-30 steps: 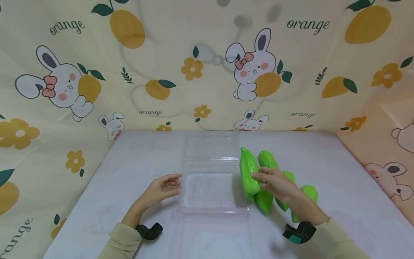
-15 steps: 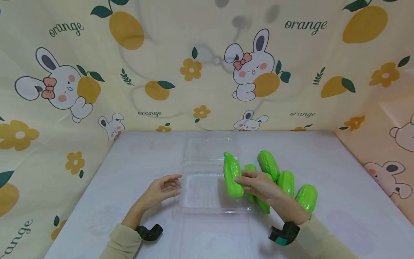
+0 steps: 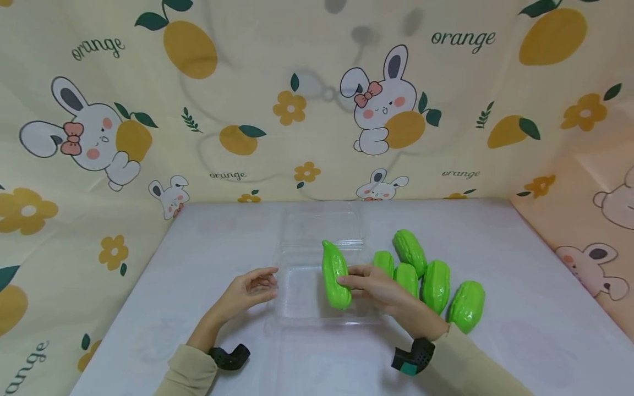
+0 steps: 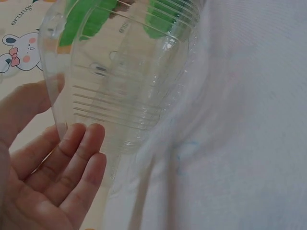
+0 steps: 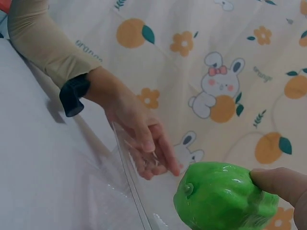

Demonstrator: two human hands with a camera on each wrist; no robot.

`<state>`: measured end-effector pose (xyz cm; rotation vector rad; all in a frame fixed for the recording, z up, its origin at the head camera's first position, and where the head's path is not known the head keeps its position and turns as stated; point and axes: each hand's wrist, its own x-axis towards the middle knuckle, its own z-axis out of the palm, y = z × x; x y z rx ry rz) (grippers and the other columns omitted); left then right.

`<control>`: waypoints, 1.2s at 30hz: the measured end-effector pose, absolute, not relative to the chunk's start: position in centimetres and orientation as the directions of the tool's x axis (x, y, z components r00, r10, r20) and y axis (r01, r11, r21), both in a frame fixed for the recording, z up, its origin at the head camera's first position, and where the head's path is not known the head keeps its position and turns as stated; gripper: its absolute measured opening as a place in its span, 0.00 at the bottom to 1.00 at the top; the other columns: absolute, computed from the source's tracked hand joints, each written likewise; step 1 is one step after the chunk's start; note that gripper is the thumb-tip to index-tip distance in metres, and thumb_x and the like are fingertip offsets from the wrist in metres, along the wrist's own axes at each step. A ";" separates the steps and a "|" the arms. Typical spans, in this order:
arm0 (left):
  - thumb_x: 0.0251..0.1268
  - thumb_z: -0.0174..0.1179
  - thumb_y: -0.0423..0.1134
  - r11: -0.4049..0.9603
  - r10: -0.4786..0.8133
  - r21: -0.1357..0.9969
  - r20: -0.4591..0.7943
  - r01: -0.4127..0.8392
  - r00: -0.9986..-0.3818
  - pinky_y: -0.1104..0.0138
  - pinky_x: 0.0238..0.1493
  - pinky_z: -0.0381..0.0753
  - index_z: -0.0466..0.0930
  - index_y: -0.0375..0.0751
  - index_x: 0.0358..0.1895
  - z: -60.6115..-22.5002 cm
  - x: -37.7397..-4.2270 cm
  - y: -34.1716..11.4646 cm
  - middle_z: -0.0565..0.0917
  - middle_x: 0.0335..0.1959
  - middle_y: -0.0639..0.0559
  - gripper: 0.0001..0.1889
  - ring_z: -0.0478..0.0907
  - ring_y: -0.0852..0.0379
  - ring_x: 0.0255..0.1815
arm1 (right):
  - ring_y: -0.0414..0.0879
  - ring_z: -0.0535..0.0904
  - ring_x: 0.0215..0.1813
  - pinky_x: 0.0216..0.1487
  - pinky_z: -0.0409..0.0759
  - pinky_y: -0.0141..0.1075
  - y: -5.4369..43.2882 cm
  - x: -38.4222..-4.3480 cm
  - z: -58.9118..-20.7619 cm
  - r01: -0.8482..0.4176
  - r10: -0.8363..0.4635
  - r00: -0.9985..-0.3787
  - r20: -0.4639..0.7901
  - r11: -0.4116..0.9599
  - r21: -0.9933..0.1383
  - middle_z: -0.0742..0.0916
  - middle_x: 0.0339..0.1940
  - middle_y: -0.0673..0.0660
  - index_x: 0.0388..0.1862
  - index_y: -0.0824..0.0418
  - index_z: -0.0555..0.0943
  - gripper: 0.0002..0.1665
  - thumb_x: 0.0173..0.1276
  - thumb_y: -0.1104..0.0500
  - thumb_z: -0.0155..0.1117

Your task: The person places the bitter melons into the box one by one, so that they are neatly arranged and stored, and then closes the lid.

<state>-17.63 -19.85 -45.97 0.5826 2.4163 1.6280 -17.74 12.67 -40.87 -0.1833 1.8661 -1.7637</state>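
Note:
A bright green bitter melon [image 3: 335, 278], glossy and ridged with a tapered tip, is held over the clear plastic box [image 3: 302, 321]. My right hand [image 3: 376, 289] pinches it from the right side between thumb and fingers, tip pointing away. In the right wrist view the melon's [image 5: 223, 196] blunt stem end faces the camera, with the thumb [image 5: 283, 184] on its side. My left hand [image 3: 250, 291] stays at the box's left edge, fingers loosely bent. In the left wrist view its fingertips [image 4: 93, 134] are right at the transparent wall, and green shows through the plastic.
Several more green bitter melons [image 3: 436, 286] lie grouped on the white table to the right of the box. The box's raised clear lid [image 3: 322, 223] extends toward the back. A patterned cloth wall [image 3: 317, 110] closes off the rear and sides.
My right hand has carried the bitter melon leftward from the group to over the box. More of the other melons now shows. My left hand has not moved.

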 end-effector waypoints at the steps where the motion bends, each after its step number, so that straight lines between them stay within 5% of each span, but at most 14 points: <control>1: 0.60 0.67 0.39 0.333 0.405 0.916 0.076 0.225 -0.911 0.78 0.55 0.78 0.69 0.30 0.65 -45.9 -17.6 -20.0 0.81 0.50 0.35 0.31 0.77 0.70 0.49 | 0.36 0.81 0.45 0.53 0.81 0.32 12.4 -17.8 -41.0 0.274 -0.463 -0.834 -0.301 0.125 -0.954 0.83 0.52 0.57 0.66 0.79 0.64 0.38 0.68 0.54 0.61; 9: 0.59 0.67 0.38 0.357 0.436 0.900 0.074 0.248 -0.897 0.77 0.55 0.79 0.70 0.28 0.64 -45.4 -17.8 -20.3 0.81 0.50 0.35 0.31 0.78 0.67 0.49 | 0.37 0.82 0.41 0.49 0.83 0.30 10.5 -18.0 -42.3 0.310 -0.453 -0.830 -0.326 0.112 -0.944 0.86 0.42 0.52 0.63 0.79 0.67 0.37 0.65 0.55 0.64; 18: 0.59 0.67 0.39 0.367 0.453 0.908 0.013 0.200 -0.891 0.75 0.54 0.80 0.69 0.30 0.65 -44.9 -18.4 -19.7 0.80 0.51 0.35 0.32 0.79 0.58 0.50 | 0.39 0.83 0.43 0.54 0.84 0.35 9.1 -18.5 -43.0 0.370 -0.407 -0.831 -0.378 0.102 -0.924 0.83 0.54 0.64 0.65 0.79 0.66 0.38 0.65 0.55 0.65; 25: 0.60 0.67 0.39 0.346 0.453 0.918 0.019 0.195 -0.892 0.77 0.53 0.80 0.68 0.28 0.65 -44.8 -18.0 -19.4 0.80 0.51 0.32 0.32 0.78 0.66 0.48 | 0.39 0.82 0.39 0.57 0.83 0.39 8.3 -18.7 -43.3 0.390 -0.395 -0.827 -0.400 0.111 -0.914 0.85 0.46 0.58 0.63 0.79 0.67 0.35 0.65 0.59 0.64; 30: 0.59 0.67 0.40 0.342 0.436 0.923 0.009 0.175 -0.900 0.79 0.52 0.79 0.68 0.28 0.65 -44.8 -17.7 -19.3 0.79 0.52 0.32 0.33 0.79 0.61 0.50 | 0.42 0.81 0.42 0.56 0.84 0.40 7.4 -18.8 -43.2 0.409 -0.344 -0.832 -0.434 0.146 -0.901 0.84 0.51 0.62 0.62 0.77 0.70 0.33 0.63 0.58 0.66; 36: 0.59 0.67 0.39 0.328 0.433 0.928 0.019 0.177 -0.901 0.79 0.53 0.79 0.67 0.28 0.66 -45.1 -17.7 -19.5 0.79 0.52 0.32 0.33 0.79 0.61 0.49 | 0.41 0.82 0.37 0.49 0.86 0.36 6.1 -18.7 -43.4 0.453 -0.325 -0.813 -0.484 0.170 -0.875 0.87 0.41 0.57 0.55 0.75 0.77 0.27 0.62 0.58 0.68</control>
